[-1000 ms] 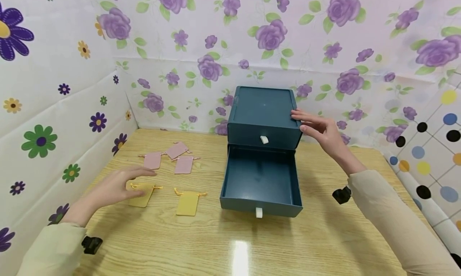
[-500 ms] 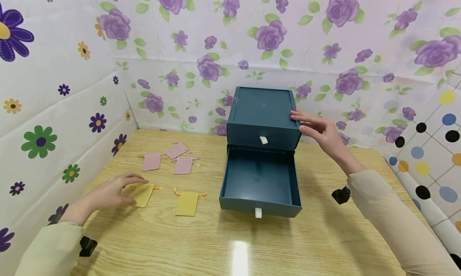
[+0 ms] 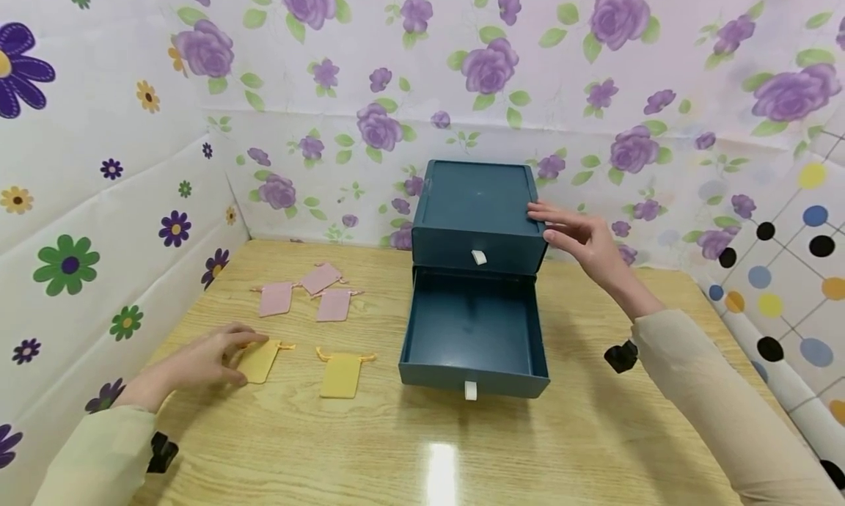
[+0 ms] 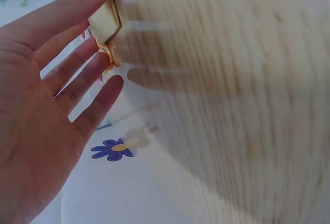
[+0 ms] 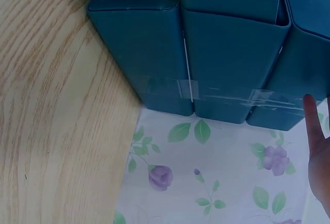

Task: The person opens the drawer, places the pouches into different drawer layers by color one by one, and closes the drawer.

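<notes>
Tabletop (image 3: 297,447) was light yellowish wood-grain with a bright glare patch on the near side. Blue drawer unit (image 3: 478,194) stood upright around mid-width, toward the back, three stacked tiers, one drawer pulled out over the wood with shadow below. Five drawstring pouches were left of it. Pink ones grouped farther back: left pink pouch (image 3: 275,299), rear pink pouch (image 3: 320,279) turned at an angle, right pink pouch (image 3: 334,305), all close together. Yellow ones nearer: left yellow pouch (image 3: 260,362) partly hidden, right yellow pouch (image 3: 340,376) flat between that and the unit, cord at its far end.
</notes>
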